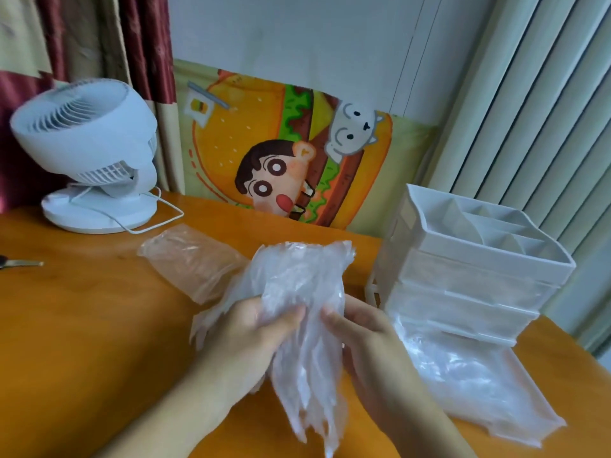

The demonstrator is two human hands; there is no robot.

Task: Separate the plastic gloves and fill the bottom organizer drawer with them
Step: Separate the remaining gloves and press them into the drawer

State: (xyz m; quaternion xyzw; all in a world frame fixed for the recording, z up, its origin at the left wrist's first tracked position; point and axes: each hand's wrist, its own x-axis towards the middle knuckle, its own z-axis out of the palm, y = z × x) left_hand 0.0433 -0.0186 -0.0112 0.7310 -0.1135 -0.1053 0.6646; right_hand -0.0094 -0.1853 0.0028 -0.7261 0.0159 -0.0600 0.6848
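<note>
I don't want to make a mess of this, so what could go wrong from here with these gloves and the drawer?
1. The left hand and right hand grip one thick, clinging stack of gloves; several may peel off together.
2. The bottom drawer is pulled far out and already holds plastic; loose gloves could spill over its front edge.
3. The fan stands close by; if switched on, it might blow thin gloves across the table.
</note>
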